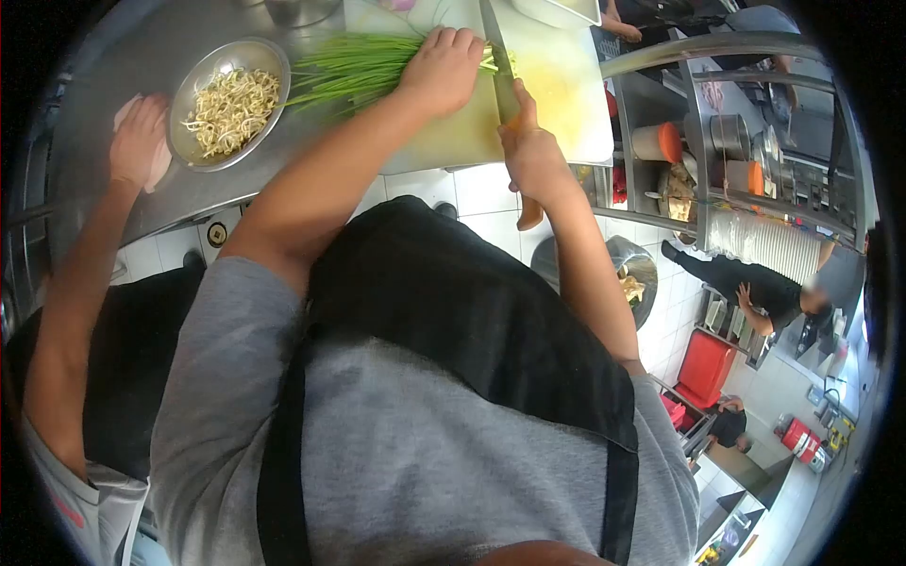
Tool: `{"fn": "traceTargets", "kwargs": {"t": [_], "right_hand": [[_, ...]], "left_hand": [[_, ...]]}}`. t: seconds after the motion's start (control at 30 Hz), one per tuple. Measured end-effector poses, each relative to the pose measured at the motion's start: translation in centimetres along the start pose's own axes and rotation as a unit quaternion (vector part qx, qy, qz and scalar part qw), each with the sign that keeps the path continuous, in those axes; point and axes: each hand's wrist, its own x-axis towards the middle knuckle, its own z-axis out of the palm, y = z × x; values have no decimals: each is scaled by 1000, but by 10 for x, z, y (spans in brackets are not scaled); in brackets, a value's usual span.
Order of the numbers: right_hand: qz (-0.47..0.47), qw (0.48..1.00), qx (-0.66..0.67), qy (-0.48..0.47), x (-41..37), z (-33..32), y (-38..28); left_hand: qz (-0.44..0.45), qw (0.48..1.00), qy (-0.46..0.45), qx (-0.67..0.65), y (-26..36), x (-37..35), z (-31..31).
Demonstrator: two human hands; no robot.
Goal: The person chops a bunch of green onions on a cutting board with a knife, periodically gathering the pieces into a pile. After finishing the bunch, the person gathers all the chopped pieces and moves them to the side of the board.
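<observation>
A bundle of green onions (354, 64) lies across the left part of the white cutting board (566, 80), its long green leaves reaching past the board's left edge. My left hand (444, 71) presses down on it near the pale ends, fingers curled over the stalks. In my right hand (533, 156) is a knife (500, 52), gripped by its orange-brown handle. The blade points away from me, just right of my left fingers and beside the cut ends. Small pale-green pieces lie by the blade.
A metal bowl of bean sprouts (231, 111) stands left of the board. Beyond it, a co-worker's hand (140, 137) rests on a pale cloth (160, 165). A white container (557, 11) sits at the board's far edge. Metal shelving (698, 141) rises at right; other people stand farther off.
</observation>
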Motion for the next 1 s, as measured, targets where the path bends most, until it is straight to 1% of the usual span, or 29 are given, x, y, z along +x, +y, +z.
{"fn": "traceTargets", "kwargs": {"t": [0.03,0.07,0.1,0.17,0.23,0.43,0.57,0.63,0.8,0.87,0.97,1.0], "right_hand": [[1,1000,0,-2,-1,0,-1],[2,1000,0,-4,-1,1,-2],[22,1000,2,-20,-2,-2,-7],[61,997,-7,-46,-3,-15,-15],[53,998,-11,-38,-2,-12,-12],[52,998,-14,-33,-3,-9,-15],[34,999,-32,-24,-1,-4,-14],[34,998,-33,-47,0,-15,-16],[69,996,-14,-63,-4,-58,-49],[65,996,-8,-64,-8,-62,-57],[66,992,-66,-81,-17,-62,-66],[66,994,-49,-75,-20,-62,-65]], "left_hand": [[-15,999,29,-33,1,-3,-2],[-21,998,25,-47,3,-5,-4],[-26,998,21,-60,4,-6,-7],[-38,994,44,-88,10,0,-10],[-49,991,69,-105,11,-1,-9],[-143,974,98,-147,16,9,0],[-156,972,102,-143,14,12,5],[-160,970,109,-144,13,14,8],[-168,972,118,-109,12,18,16],[-164,974,118,-102,11,18,15],[-160,973,120,-112,10,18,16],[-160,973,120,-115,9,18,16]]}}
